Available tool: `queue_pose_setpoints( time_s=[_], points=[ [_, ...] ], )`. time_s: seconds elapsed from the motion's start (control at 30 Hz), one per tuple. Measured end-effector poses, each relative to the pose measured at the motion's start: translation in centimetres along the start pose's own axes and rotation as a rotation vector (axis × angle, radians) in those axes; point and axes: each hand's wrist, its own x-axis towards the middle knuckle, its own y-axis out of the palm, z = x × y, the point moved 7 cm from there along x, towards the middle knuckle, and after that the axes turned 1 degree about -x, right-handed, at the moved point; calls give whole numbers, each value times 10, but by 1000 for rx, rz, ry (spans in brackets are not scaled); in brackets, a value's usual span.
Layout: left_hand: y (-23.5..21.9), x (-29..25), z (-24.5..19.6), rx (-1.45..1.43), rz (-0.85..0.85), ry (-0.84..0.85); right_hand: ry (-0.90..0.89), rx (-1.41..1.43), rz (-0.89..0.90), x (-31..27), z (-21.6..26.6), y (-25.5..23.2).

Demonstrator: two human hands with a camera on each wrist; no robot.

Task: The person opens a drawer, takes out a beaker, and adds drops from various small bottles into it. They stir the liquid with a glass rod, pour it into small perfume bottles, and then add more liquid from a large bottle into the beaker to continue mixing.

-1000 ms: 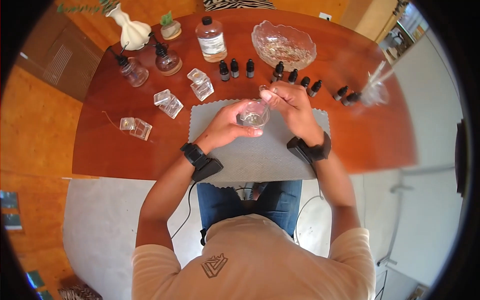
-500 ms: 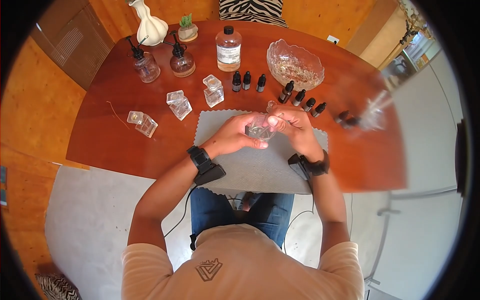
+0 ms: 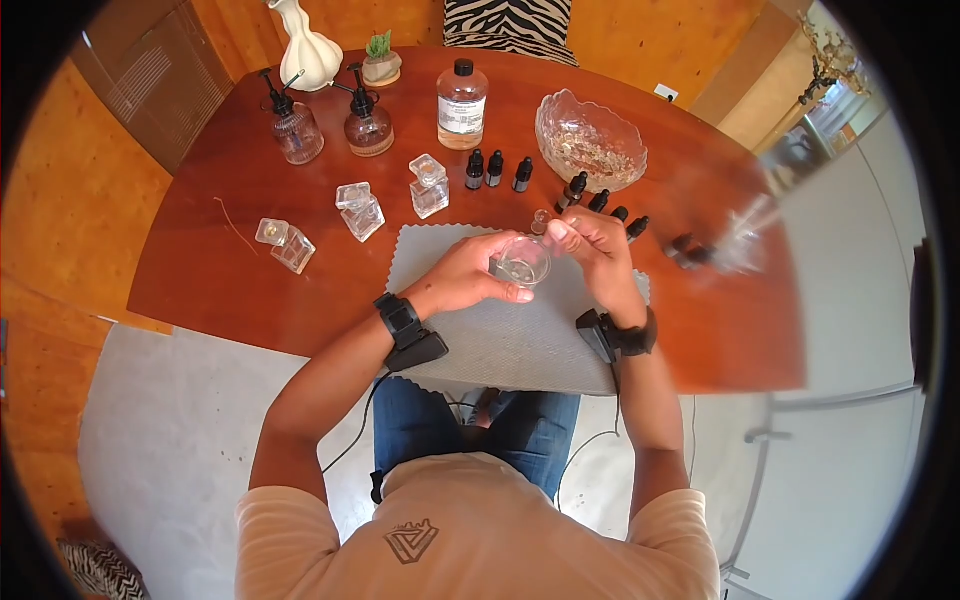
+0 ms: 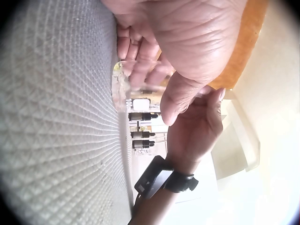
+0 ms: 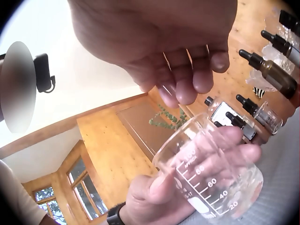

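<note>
My left hand grips a clear glass beaker, thumb on the near side and fingers around the far side, above the grey mat. A little clear liquid shows at the bottom of the beaker. White marks up to 100 run along its wall in the right wrist view. My right hand is at the beaker's right rim, thumb and forefinger pinching a thin clear stirring rod. The rod's round end shows beyond the thumb; the rest is mostly hidden by fingers and glass.
Several black-capped dropper bottles stand beyond the mat. Clear square bottles are to the left. Behind are two spray bottles, a labelled bottle and a glass bowl. A blurred clear bundle lies at right.
The head view has shifted, so the table items sit lower in the picture. My right hand has come down toward the beaker, then slightly right of it. The left hand still grips the beaker.
</note>
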Motion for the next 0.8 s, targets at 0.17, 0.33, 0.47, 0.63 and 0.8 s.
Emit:
queue_pose_setpoints(
  time_s=[0.17, 0.33, 0.47, 0.63, 0.8],
  points=[
    [2, 0, 1, -54, 17, -46, -44, 57, 61, 0, 5, 11],
    [1, 0, -2, -24, -2, -7, 15, -40, -57, -1, 3, -5],
    [3, 0, -3, -66, 39, -34, -53, 57, 52, 0, 7, 11],
    [2, -1, -3, -54, 19, -48, -52, -60, -81, 1, 3, -3],
    [3, 2, 1, -68, 47, -29, -81, 64, 10, 1, 10, 13]
  ],
)
